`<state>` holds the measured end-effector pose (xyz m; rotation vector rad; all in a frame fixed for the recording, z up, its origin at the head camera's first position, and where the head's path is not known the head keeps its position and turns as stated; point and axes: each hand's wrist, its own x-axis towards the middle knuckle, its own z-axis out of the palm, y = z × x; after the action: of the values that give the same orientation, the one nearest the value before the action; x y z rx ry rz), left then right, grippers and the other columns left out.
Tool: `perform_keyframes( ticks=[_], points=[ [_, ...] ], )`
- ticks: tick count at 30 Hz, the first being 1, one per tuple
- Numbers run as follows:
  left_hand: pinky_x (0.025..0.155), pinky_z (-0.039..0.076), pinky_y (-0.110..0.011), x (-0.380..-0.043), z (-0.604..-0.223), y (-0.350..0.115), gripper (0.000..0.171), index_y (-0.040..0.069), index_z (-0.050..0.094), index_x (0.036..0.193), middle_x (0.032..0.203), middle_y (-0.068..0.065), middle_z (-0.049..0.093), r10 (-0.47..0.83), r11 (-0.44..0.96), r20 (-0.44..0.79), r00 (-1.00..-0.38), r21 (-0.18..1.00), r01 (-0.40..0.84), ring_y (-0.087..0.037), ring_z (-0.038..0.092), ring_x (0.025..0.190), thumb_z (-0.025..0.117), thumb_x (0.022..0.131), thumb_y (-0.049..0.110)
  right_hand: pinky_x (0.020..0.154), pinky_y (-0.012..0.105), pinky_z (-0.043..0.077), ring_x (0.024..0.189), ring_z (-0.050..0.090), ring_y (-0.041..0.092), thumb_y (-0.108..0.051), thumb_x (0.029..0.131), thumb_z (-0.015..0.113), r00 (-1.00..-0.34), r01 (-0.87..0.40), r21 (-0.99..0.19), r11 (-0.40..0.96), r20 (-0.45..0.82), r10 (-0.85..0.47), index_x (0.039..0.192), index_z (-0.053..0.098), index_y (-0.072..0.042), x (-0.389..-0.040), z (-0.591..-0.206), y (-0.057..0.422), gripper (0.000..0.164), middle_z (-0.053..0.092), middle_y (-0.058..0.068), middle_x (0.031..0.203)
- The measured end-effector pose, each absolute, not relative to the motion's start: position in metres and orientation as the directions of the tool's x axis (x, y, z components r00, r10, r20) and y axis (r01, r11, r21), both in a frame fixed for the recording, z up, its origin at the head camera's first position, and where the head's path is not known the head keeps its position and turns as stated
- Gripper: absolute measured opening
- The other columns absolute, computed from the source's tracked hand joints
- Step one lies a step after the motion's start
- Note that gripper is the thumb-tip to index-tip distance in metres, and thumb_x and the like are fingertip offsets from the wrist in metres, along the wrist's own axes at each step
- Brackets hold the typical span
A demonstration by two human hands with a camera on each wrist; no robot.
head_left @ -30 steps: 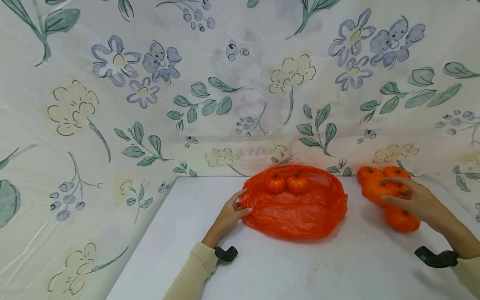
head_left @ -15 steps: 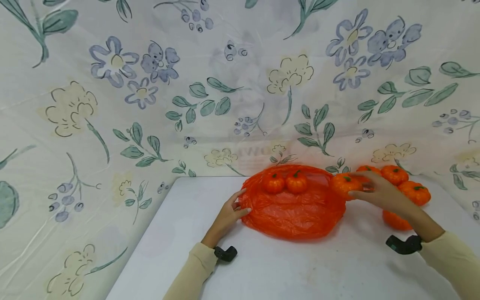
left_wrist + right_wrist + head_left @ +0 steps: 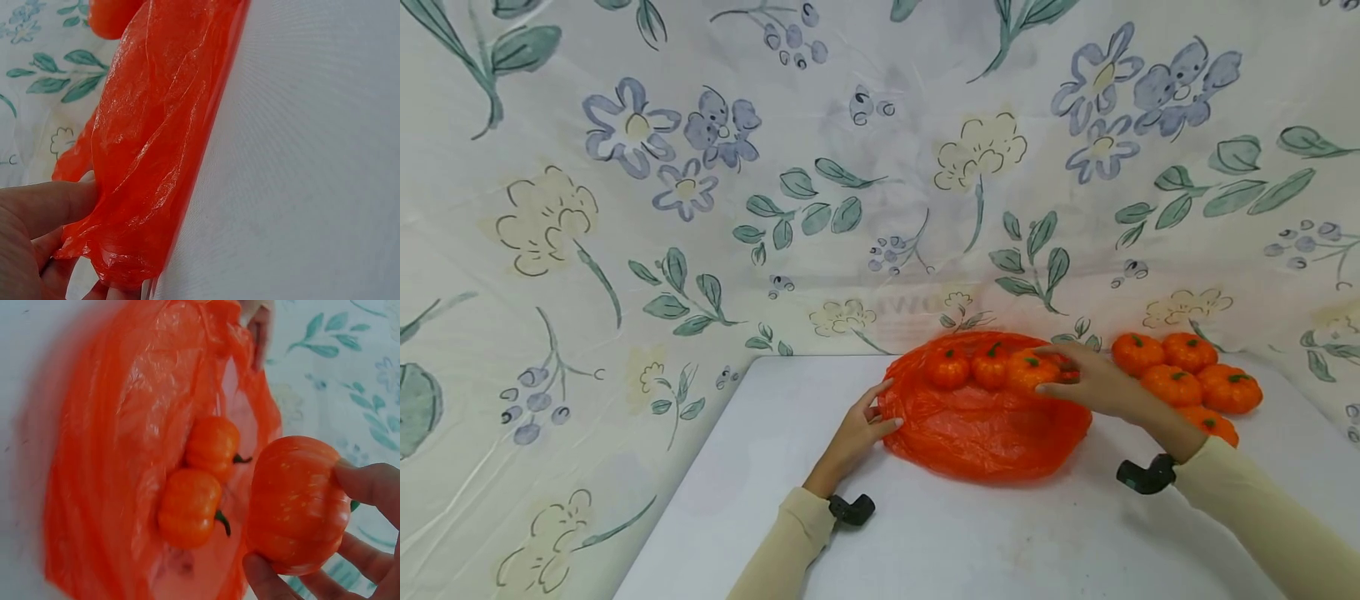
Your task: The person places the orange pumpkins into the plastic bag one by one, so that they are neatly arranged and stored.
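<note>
A crinkled orange-red plastic bag [image 3: 977, 437] lies spread in the middle of the white table. My left hand [image 3: 850, 429] grips its left edge; the left wrist view has the thumb [image 3: 69, 200] on one side of the film [image 3: 150, 137] and fingers behind it. Two small orange toy pumpkins [image 3: 947, 368] with green stems sit side by side at the bag's far part. Just right of them, over the bag, a larger toy pumpkin [image 3: 1028, 372] is held by my right hand [image 3: 1078, 379]. Seen from the right wrist, thumb and fingers clasp this pumpkin [image 3: 299, 506] from its sides.
Several more toy pumpkins [image 3: 1172, 385] are clustered at the table's back right, beyond my right forearm. A flowered cloth [image 3: 820, 233] hangs behind the white table [image 3: 760, 500]. Black wrist cameras [image 3: 1146, 475] stick out from both wrists.
My right hand has taken the larger pumpkin from the cluster on the right and carried it left over the bag. The left hand has stayed at the bag's edge.
</note>
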<state>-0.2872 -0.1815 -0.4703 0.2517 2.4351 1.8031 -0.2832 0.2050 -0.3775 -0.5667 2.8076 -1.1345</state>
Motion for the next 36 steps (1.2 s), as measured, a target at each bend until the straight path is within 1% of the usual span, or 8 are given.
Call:
perform_keyframes(
  ticks=[4,8,14,22,25,30,34,36],
  points=[
    [0.091,0.057,-0.036,-0.286,-0.471,-0.181,0.069,0.031,0.042,0.151,0.140,-0.009,0.052,0.177,0.295,0.010,-0.984,0.954,0.062,-0.026,0.055,0.114,0.073,0.090,0.023,0.094,0.058,0.053,0.128,0.046,0.049,-0.039,0.090,0.073,-0.913,-0.349,-0.690,0.634,0.098,-0.396,0.144,0.048,-0.009,-0.289,-0.379,0.189,0.066,0.042,0.025,0.146],
    [0.092,0.056,-0.037,-0.286,-0.470,-0.181,0.069,0.030,0.042,0.152,0.140,-0.010,0.052,0.177,0.299,0.011,-0.984,0.952,0.064,-0.027,0.054,0.115,0.073,0.090,0.023,0.096,0.057,0.052,0.127,0.048,0.049,-0.034,0.090,0.074,-0.897,-0.384,-0.692,0.611,0.124,-0.423,0.143,0.050,-0.008,-0.294,-0.382,0.177,0.063,0.042,0.025,0.146],
    [0.091,0.056,-0.036,-0.288,-0.471,-0.182,0.070,0.032,0.042,0.151,0.139,-0.009,0.052,0.174,0.303,-0.003,-0.985,0.952,0.051,-0.026,0.055,0.115,0.074,0.090,0.023,0.095,0.052,0.055,0.127,0.052,0.045,-0.033,0.088,0.077,-0.888,-0.409,-0.695,0.591,0.154,-0.433,0.141,0.051,-0.010,-0.298,-0.384,0.161,0.064,0.046,0.021,0.147],
    [0.090,0.056,-0.035,-0.289,-0.473,-0.182,0.069,0.031,0.043,0.151,0.136,-0.010,0.053,0.176,0.304,-0.001,-0.984,0.951,0.053,-0.026,0.054,0.114,0.073,0.090,0.023,0.096,0.053,0.054,0.128,0.050,0.040,-0.040,0.086,0.077,-0.891,-0.401,-0.687,0.605,0.140,-0.432,0.141,0.051,-0.014,-0.304,-0.388,0.144,0.066,0.048,0.016,0.146],
    [0.091,0.057,-0.035,-0.289,-0.473,-0.183,0.069,0.030,0.042,0.152,0.136,-0.010,0.052,0.178,0.302,-0.002,-0.984,0.952,0.053,-0.026,0.054,0.115,0.073,0.090,0.023,0.097,0.055,0.053,0.128,0.050,0.039,-0.038,0.086,0.077,-0.888,-0.405,-0.696,0.592,0.145,-0.437,0.142,0.051,-0.014,-0.304,-0.389,0.137,0.066,0.049,0.016,0.145],
    [0.091,0.056,-0.035,-0.289,-0.473,-0.183,0.070,0.031,0.041,0.152,0.138,-0.010,0.052,0.188,0.289,-0.006,-0.982,0.956,0.050,-0.026,0.055,0.114,0.073,0.090,0.023,0.098,0.054,0.052,0.129,0.049,0.037,-0.035,0.088,0.076,-0.885,-0.396,-0.726,0.562,0.140,-0.444,0.144,0.049,-0.015,-0.306,-0.393,0.128,0.066,0.048,0.015,0.146],
    [0.089,0.056,-0.033,-0.289,-0.473,-0.184,0.070,0.031,0.042,0.152,0.137,-0.010,0.053,0.194,0.278,-0.003,-0.981,0.959,0.052,-0.025,0.055,0.112,0.073,0.090,0.022,0.098,0.054,0.052,0.130,0.047,0.040,-0.035,0.088,0.076,-0.886,-0.384,-0.738,0.555,0.125,-0.447,0.149,0.044,-0.013,-0.306,-0.396,0.123,0.072,0.042,0.018,0.151],
    [0.088,0.056,-0.033,-0.289,-0.473,-0.184,0.070,0.029,0.042,0.152,0.136,-0.010,0.053,0.198,0.276,0.003,-0.980,0.959,0.059,-0.025,0.055,0.111,0.073,0.090,0.021,0.098,0.054,0.053,0.130,0.047,0.040,-0.034,0.088,0.076,-0.888,-0.377,-0.739,0.558,0.118,-0.444,0.150,0.043,-0.013,-0.308,-0.399,0.121,0.074,0.042,0.019,0.151]
  ],
)
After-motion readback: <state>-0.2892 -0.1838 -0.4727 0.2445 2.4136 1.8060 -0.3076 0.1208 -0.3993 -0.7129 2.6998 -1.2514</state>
